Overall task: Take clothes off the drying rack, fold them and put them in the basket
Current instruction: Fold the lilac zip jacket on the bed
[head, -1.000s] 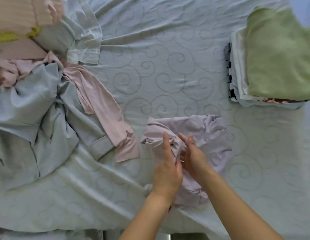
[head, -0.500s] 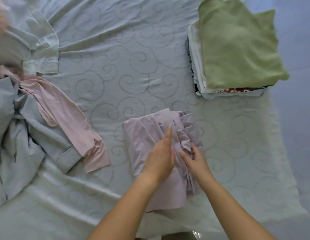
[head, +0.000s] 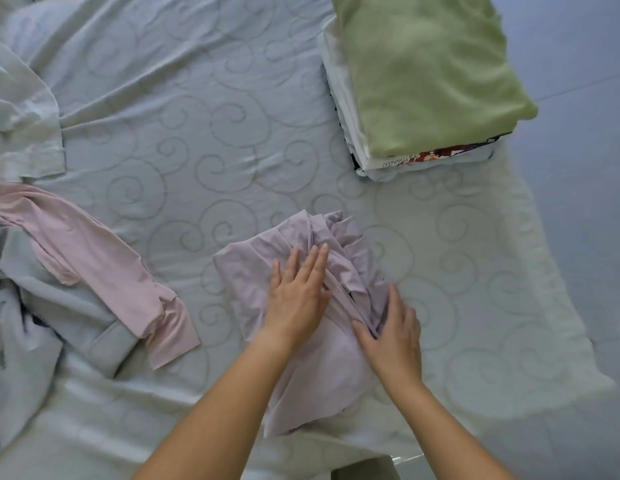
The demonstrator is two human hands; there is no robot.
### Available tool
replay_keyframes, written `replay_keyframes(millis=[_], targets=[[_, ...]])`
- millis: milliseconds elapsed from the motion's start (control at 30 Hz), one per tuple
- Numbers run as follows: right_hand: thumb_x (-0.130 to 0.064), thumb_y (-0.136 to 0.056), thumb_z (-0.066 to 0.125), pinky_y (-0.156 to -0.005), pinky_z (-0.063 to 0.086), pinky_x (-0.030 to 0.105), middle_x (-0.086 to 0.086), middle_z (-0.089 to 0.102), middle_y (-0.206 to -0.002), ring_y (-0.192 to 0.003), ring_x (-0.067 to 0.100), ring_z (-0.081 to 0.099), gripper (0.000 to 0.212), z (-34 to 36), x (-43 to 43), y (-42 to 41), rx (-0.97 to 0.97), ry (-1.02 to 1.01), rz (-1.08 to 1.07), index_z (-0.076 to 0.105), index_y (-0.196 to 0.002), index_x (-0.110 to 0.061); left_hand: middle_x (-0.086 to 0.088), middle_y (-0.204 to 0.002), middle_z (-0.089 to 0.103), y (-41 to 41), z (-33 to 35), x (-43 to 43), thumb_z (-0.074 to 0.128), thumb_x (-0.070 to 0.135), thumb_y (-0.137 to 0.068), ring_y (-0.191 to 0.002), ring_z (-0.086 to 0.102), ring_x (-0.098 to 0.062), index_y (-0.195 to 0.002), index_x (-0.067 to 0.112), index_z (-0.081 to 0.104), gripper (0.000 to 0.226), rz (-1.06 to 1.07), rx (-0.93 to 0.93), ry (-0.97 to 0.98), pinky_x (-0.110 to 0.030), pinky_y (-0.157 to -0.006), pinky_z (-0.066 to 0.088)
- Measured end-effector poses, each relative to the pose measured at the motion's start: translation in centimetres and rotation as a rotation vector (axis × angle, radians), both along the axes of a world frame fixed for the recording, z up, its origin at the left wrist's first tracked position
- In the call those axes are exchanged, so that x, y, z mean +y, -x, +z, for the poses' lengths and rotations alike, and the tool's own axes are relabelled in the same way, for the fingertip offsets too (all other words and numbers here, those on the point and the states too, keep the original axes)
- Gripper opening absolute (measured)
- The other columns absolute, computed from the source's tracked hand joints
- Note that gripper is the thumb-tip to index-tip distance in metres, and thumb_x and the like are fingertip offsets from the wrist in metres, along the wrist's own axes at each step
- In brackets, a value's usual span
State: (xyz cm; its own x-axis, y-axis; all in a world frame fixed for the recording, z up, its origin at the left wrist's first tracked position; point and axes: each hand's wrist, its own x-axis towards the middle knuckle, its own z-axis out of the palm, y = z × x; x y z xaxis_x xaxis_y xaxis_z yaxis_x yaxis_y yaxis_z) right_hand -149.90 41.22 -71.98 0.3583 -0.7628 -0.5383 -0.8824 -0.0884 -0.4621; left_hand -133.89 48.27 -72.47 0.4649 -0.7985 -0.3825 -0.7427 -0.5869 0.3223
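Observation:
A lilac garment (head: 253, 268) lies partly folded on the pale bedsheet (head: 183, 109), near the front middle. My left hand (head: 296, 292) lies flat on it with straight fingers, pressing the cloth down. My right hand (head: 393, 332) rests on the garment's bunched right edge, fingers nearly straight, thumb against a fold. A stack of folded clothes (head: 367, 161) with a green towel (head: 426, 71) on top sits at the back right. No basket or drying rack is in view.
Unfolded clothes lie at the left: a pink long-sleeved top (head: 93, 265), a grey-blue garment (head: 31, 334) and a pale shirt (head: 21, 116). The bed's right edge meets a blue-grey floor (head: 578, 168).
The view has shifted right and forward. My left hand has flattened onto the lilac garment, and my right hand has slid down to its right edge. The garment looks more compact.

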Motion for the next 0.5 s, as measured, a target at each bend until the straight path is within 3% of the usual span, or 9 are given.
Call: replay_keyframes(millis=[100,200,267,333,400,500], targets=[[-0.046,-0.083,0.067,-0.097,0.041,0.040,0.007,0.038,-0.144,-0.128,0.029,0.040,0.094,0.0,-0.8,-1.3,-0.042,-0.088,-0.007,0.006,-0.153,-0.030,-0.001,-0.160,0.016,0.5,-0.8,2.5,0.055,0.046,-0.091,-0.147,0.003,-0.027,-0.151,0.028,-0.003,0.086,0.110,-0.100,0.001,-0.048,-0.115,-0.007],[-0.049,-0.084,0.063,-0.091,0.048,0.038,-0.004,0.034,-0.152,-0.127,0.025,0.048,0.098,0.3,-0.9,-2.6,-0.053,-0.147,0.106,-0.008,-0.150,-0.041,-0.008,-0.161,0.001,1.2,-1.0,5.4,0.053,0.057,-0.087,-0.147,-0.007,-0.032,-0.149,0.035,-0.006,0.088,0.402,-0.088,-0.082,-0.050,-0.114,-0.009],[-0.049,-0.086,0.061,-0.085,0.050,0.037,-0.004,0.037,-0.151,-0.117,0.028,0.055,0.096,0.4,-0.6,-3.2,-0.033,-0.122,0.199,-0.013,-0.147,-0.047,-0.016,-0.159,-0.003,1.9,-0.6,6.9,0.052,0.062,-0.084,-0.145,0.001,-0.040,-0.152,0.035,-0.002,0.091,0.628,-0.016,-0.116,-0.052,-0.115,0.005],[-0.041,-0.089,0.059,-0.078,0.049,0.034,-0.003,0.042,-0.148,-0.106,0.032,0.060,0.090,0.4,-0.3,-3.4,-0.049,-0.101,0.222,-0.013,-0.142,-0.054,-0.021,-0.152,0.017,2.7,0.0,7.8,0.058,0.059,-0.082,-0.135,0.024,-0.043,-0.151,0.038,0.000,0.093,0.832,0.096,-0.066,-0.051,-0.109,0.025],[-0.030,-0.091,0.056,-0.073,0.044,0.031,-0.001,0.046,-0.145,-0.101,0.033,0.060,0.085,0.2,-0.3,-3.3,-0.087,-0.102,0.204,-0.010,-0.138,-0.057,-0.014,-0.139,0.040,3.4,0.8,8.2,0.062,0.057,-0.080,-0.121,0.043,-0.037,-0.149,0.044,-0.001,0.095,0.913,0.182,0.026,-0.046,-0.100,0.037],[-0.026,-0.093,0.054,-0.076,0.042,0.027,-0.006,0.046,-0.144,-0.102,0.027,0.060,0.079,0.2,-0.3,-3.2,-0.164,-0.141,0.217,-0.002,-0.138,-0.059,0.002,-0.152,0.032,4.1,1.6,8.3,0.065,0.050,-0.081,-0.129,0.044,-0.025,-0.146,0.050,0.000,0.092,0.983,0.316,0.142,-0.038,-0.099,0.040]])
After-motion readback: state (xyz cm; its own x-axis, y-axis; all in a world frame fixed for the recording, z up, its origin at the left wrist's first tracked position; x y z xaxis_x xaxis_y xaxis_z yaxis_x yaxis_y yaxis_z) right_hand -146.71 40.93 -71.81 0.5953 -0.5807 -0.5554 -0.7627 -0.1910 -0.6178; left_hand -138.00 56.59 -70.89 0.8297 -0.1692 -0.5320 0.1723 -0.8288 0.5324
